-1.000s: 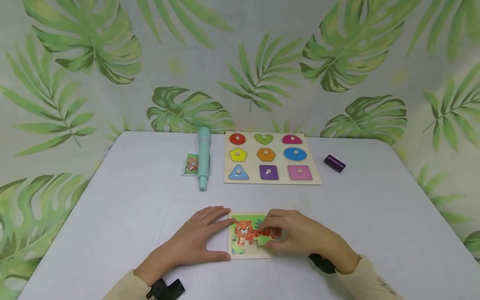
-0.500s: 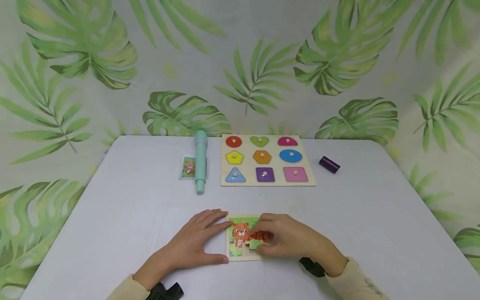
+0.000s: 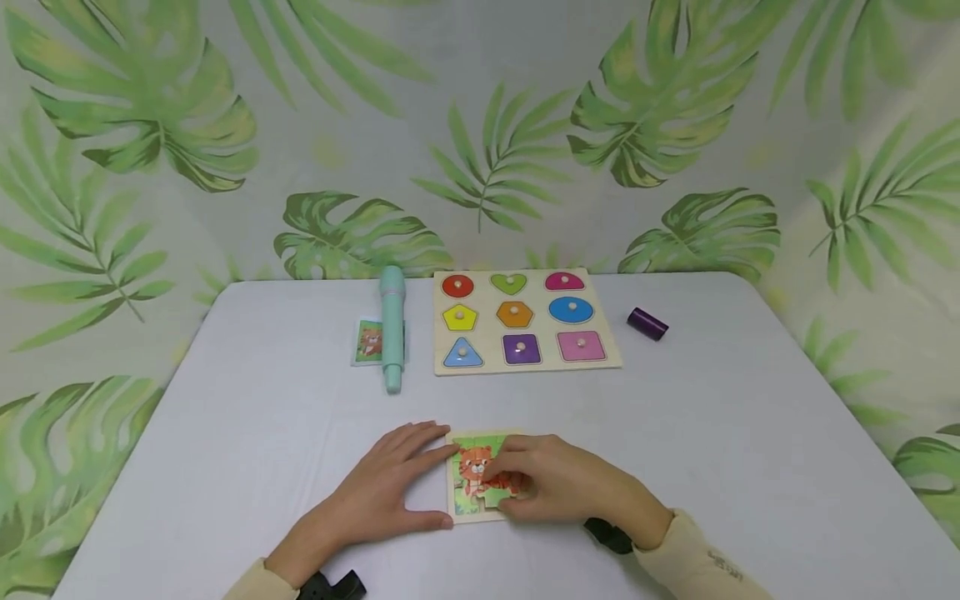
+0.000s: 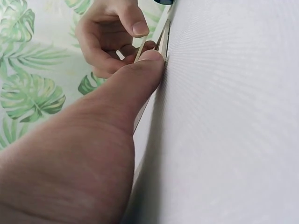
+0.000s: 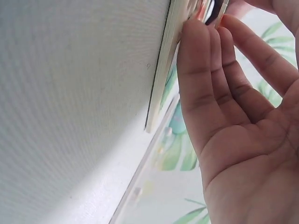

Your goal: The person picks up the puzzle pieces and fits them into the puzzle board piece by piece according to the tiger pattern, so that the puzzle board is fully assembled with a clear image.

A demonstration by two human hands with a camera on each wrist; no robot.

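Note:
A small square wooden jigsaw puzzle (image 3: 462, 516) with a tiger picture lies flat near the front of the table. My left hand (image 3: 382, 483) rests at its left side, fingers stretched to the edge and thumb at the near left corner. Over the right part of the puzzle, my right hand (image 3: 558, 479) pinches a puzzle piece (image 3: 493, 498) with green on it. From the left wrist, that piece (image 4: 140, 49) appears edge-on and tilted above the board, near the left thumb (image 4: 150, 57). The right hand covers the puzzle's right side in the head view.
Behind the puzzle lies a wooden shape board (image 3: 489, 363) with colourful knobbed pieces. Left of it, a mint-green toy microphone (image 3: 392, 329) lies across a small tiger picture card (image 3: 368, 342). A dark purple cylinder (image 3: 647, 324) lies to the right. Leaf-patterned cloth hangs behind the table.
My right hand has moved left and slightly nearer over the puzzle, carrying the pinched piece. My left hand stays at the board's left edge. The head view has shifted a little.

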